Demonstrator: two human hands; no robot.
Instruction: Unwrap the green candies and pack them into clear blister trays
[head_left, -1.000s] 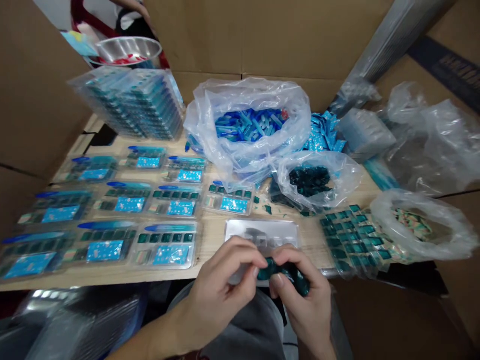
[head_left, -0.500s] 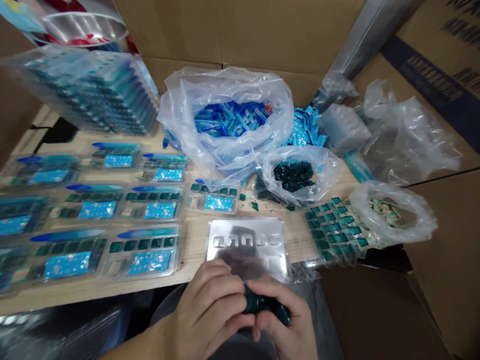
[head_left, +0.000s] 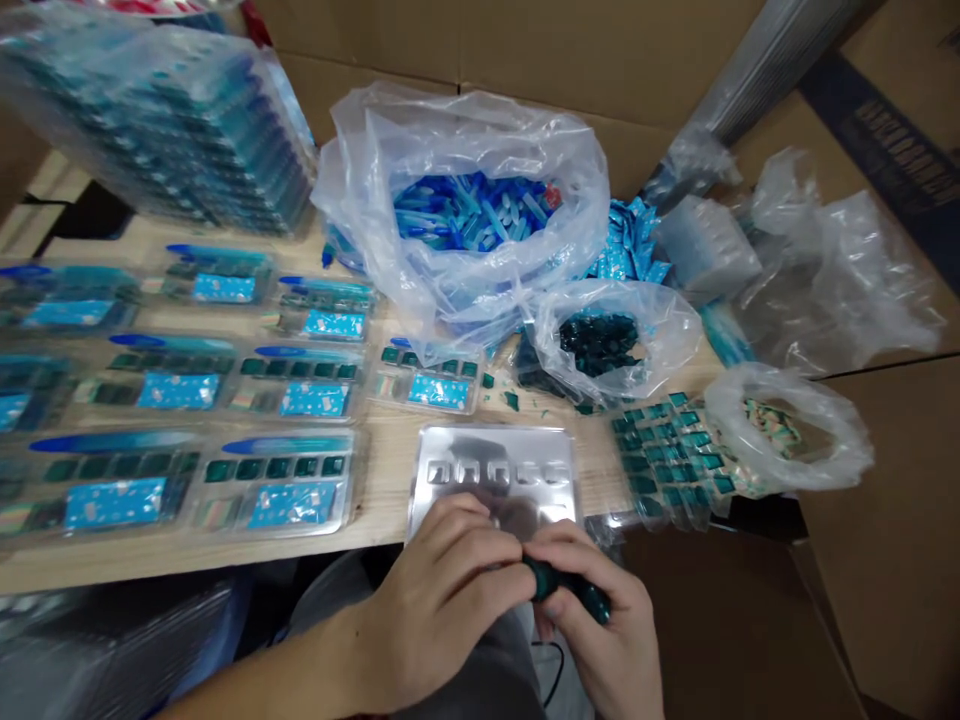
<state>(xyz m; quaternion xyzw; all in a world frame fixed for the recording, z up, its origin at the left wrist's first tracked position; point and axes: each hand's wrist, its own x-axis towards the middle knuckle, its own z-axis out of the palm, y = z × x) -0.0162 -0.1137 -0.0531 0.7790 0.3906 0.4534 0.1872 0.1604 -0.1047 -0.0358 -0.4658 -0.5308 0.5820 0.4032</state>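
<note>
My right hand (head_left: 611,620) is closed round dark green glossy pieces (head_left: 547,578), whose kind I cannot make out; they show between its thumb and fingers. My left hand (head_left: 457,590) has its fingers curled against the left end of the same pieces, and its fingertips are partly hidden. Just beyond both hands lies a clear plastic blister tray (head_left: 517,445) with a row of bare square pockets; my fingers cover its near edge. Farther off, a plastic bag (head_left: 675,335) stands open with similar dark green pieces (head_left: 600,345) inside.
Several filled blister trays (head_left: 292,505) with blue pens, green squares and blue packets cover the left. A tall stack of trays (head_left: 225,130) stands behind. A big bag of blue pens (head_left: 480,215), green squares in strips (head_left: 667,455) and a small bag (head_left: 847,440) lie beyond and right.
Both hands have moved slightly right and up in the view, still holding the dark green pieces. The camera view has shifted a little, and the trays on the left appear higher and farther left.
</note>
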